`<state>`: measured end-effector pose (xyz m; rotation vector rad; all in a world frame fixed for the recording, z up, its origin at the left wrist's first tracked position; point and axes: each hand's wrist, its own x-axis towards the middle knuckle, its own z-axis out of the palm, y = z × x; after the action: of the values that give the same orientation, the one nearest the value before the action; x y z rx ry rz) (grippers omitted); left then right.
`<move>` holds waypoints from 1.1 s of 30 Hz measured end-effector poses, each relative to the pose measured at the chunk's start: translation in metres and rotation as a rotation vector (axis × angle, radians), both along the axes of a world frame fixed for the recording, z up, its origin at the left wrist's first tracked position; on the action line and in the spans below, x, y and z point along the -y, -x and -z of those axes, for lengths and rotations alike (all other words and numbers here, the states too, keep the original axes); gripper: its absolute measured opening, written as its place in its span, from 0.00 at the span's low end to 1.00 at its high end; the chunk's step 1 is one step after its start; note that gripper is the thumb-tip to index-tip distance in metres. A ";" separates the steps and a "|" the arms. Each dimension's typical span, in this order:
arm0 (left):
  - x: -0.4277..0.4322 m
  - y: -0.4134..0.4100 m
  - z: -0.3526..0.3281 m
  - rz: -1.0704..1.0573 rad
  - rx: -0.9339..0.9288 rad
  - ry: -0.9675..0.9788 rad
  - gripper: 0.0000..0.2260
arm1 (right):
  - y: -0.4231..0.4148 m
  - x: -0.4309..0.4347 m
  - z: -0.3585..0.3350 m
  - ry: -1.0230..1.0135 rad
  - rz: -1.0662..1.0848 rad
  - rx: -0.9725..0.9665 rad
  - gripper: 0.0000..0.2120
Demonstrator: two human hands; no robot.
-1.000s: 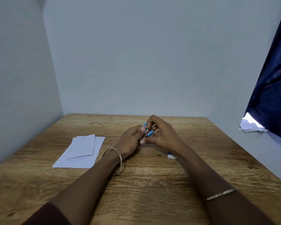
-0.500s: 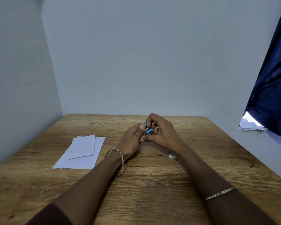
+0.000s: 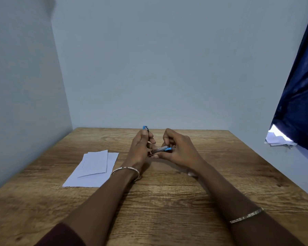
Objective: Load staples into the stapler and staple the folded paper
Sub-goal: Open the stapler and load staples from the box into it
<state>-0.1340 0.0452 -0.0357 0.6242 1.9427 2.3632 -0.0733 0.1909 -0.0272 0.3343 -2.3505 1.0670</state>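
Over the middle of the wooden table (image 3: pixel 167 201), you hold the little blue stapler (image 3: pixel 158 150) swung open. Your left hand (image 3: pixel 140 148) curls round its top part, which points up, and your right hand (image 3: pixel 180 150) pinches the shiny metal part lying flat. The folded paper (image 3: pixel 96 166) lies on the table off to the left, well apart from your hands.

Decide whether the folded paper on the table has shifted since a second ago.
No. The folded paper lies in the same spot relative to the left edge of the table; only the camera view shifted slightly.
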 end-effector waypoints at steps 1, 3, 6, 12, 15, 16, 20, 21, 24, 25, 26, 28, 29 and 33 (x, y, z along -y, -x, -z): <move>0.002 0.002 -0.001 -0.011 0.030 -0.039 0.16 | 0.000 -0.001 0.001 0.041 -0.005 0.014 0.22; 0.006 0.005 -0.002 -0.018 0.098 -0.137 0.16 | 0.001 -0.004 0.001 0.184 -0.035 0.064 0.20; 0.011 0.009 -0.004 0.036 0.204 -0.293 0.17 | 0.004 -0.009 0.001 0.371 -0.054 0.124 0.16; 0.017 0.013 -0.004 0.313 0.416 -0.508 0.25 | 0.007 -0.020 -0.001 0.717 -0.096 0.165 0.13; 0.023 0.013 -0.006 0.450 0.519 -0.538 0.31 | 0.008 -0.025 -0.002 0.815 -0.085 0.172 0.10; 0.026 0.014 -0.007 0.498 0.552 -0.534 0.34 | 0.008 -0.027 -0.002 0.852 -0.088 0.183 0.10; 0.040 0.014 -0.012 0.816 0.603 -0.488 0.48 | 0.007 -0.035 -0.005 0.950 -0.161 0.239 0.09; 0.043 0.012 -0.013 0.888 0.596 -0.454 0.51 | 0.006 -0.037 -0.005 0.954 -0.187 0.254 0.10; 0.044 0.007 -0.017 0.987 0.600 -0.338 0.54 | 0.006 -0.039 -0.007 0.941 -0.260 0.292 0.13; 0.043 0.005 -0.017 0.974 0.601 -0.298 0.52 | 0.006 -0.039 -0.008 0.932 -0.273 0.299 0.14; 0.039 0.004 -0.016 0.941 0.592 -0.257 0.48 | 0.006 -0.039 -0.008 0.925 -0.283 0.305 0.15; 0.031 0.001 -0.014 0.849 0.566 -0.188 0.38 | 0.006 -0.037 -0.008 0.909 -0.309 0.323 0.15; 0.027 0.001 -0.012 0.807 0.564 -0.165 0.33 | 0.006 -0.036 -0.008 0.891 -0.319 0.331 0.15; 0.013 -0.008 -0.011 0.730 0.585 -0.075 0.20 | 0.009 -0.025 -0.004 0.782 -0.342 0.369 0.16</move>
<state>-0.1256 0.0319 -0.0250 0.4570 1.1277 1.8615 -0.0821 0.2160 -0.0232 0.2523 -1.9812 2.2560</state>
